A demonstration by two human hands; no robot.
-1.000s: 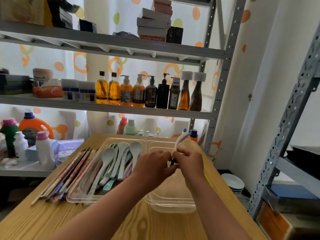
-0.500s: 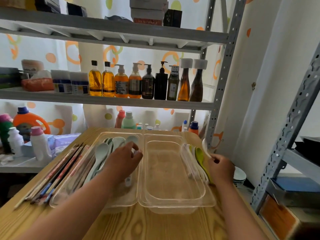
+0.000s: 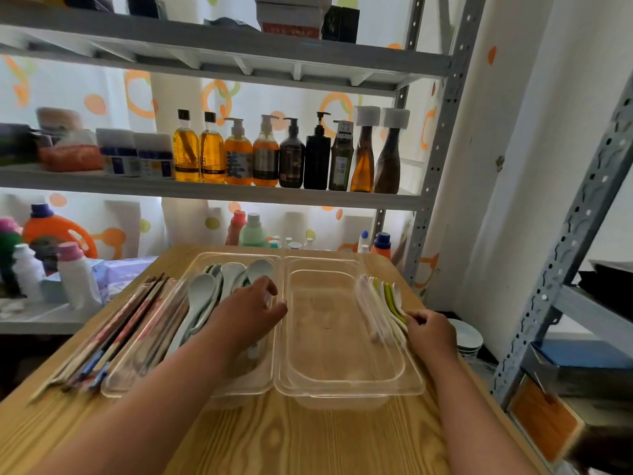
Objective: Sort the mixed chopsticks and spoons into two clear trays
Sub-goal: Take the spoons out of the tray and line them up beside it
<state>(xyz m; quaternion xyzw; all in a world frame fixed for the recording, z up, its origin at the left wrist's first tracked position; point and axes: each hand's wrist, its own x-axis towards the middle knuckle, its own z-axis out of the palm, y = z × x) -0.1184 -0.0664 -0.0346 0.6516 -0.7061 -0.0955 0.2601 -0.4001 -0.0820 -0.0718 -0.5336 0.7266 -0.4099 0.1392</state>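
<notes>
Two clear trays sit side by side on the wooden table [image 3: 308,440]. The left tray [image 3: 239,394] holds several pale spoons [image 3: 202,289]. The right tray [image 3: 346,389] has nothing in it. Patterned chopsticks [image 3: 116,334] lie along the left tray's left side, some under its rim. More spoons [image 3: 388,296], white and green, lie along the right tray's right edge. My left hand [image 3: 246,311] hovers over the spoons in the left tray, fingers bent and apart. My right hand [image 3: 431,332] pinches the handle end of a white spoon [image 3: 399,296] in the right-hand pile.
A metal shelf unit [image 3: 219,197] with pump bottles stands right behind the table. Detergent bottles [image 3: 51,234] and a white bottle [image 3: 77,275] stand at the left. A second rack [image 3: 565,241] and stacked bowls [image 3: 469,337] are close on the right.
Both hands held one white spoon above the right tray. They have parted: the right hand carried it to the pile right of the trays, the left went to the spoons in the left tray.
</notes>
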